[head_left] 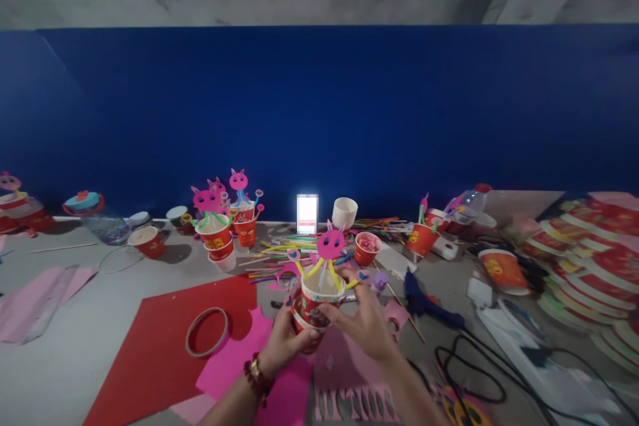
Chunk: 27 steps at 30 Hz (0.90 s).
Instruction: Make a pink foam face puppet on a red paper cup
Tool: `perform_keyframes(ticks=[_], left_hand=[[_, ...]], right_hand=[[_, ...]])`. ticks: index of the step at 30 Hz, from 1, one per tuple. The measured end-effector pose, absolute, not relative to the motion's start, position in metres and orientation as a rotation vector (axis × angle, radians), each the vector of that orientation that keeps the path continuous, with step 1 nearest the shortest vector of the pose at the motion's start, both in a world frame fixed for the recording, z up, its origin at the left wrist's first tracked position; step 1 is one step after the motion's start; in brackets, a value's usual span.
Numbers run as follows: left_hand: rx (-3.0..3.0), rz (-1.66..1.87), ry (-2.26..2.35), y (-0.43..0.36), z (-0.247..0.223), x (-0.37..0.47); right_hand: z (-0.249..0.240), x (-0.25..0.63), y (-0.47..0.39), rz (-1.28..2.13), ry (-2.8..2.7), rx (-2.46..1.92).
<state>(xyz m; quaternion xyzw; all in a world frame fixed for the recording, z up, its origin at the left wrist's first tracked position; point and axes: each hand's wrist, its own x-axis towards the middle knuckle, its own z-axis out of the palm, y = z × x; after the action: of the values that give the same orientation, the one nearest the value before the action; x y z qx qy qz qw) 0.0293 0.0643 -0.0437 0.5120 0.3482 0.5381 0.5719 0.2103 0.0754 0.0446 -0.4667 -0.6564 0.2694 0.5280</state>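
In the middle of the head view, two red paper cups are stacked one inside the other. A pink round paper face (pixel 330 244) with ears stands above the upper paper cup (pixel 314 299), and yellow pipe-cleaner arms with small paper pieces spread from its rim. My left hand (pixel 285 339) is closed round the lower paper cup (pixel 305 326) from the left. From the right, my right hand (pixel 363 321) grips the upper cup, its thumb across the front. Some of the right fingers are hidden behind the cup. Pink paper sheets (pixel 239 359) lie below both hands.
A red sheet (pixel 150 346) bears a tape roll (pixel 188 339). Finished cup figures (pixel 214 239) stand back left. Pipe cleaners (pixel 284 247) lie behind the hands. To the right are a blue glue gun (pixel 432 306), its cable, a power strip (pixel 519 339) and stacked paper bowls (pixel 594 259).
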Motion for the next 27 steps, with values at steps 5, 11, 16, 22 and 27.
perform_keyframes(ticks=[5,11,16,22,27], left_hand=[[1.177,1.261,0.773,0.064,-0.048,0.028],[1.134,1.284,0.750,0.064,-0.052,0.029],[0.983,1.361,0.735,0.066,-0.064,0.032],[0.964,1.360,0.704,0.066,-0.064,0.033],[1.015,1.349,0.717,0.066,-0.046,0.032]], right_hand=[[0.039,0.209,0.076,0.656,-1.589,-1.142],[0.035,0.208,0.074,0.579,-1.658,-1.184],[0.036,0.205,0.072,0.519,-1.682,-1.193],[0.034,0.206,0.074,0.524,-1.701,-1.203],[0.035,0.203,0.072,0.547,-1.714,-1.163]])
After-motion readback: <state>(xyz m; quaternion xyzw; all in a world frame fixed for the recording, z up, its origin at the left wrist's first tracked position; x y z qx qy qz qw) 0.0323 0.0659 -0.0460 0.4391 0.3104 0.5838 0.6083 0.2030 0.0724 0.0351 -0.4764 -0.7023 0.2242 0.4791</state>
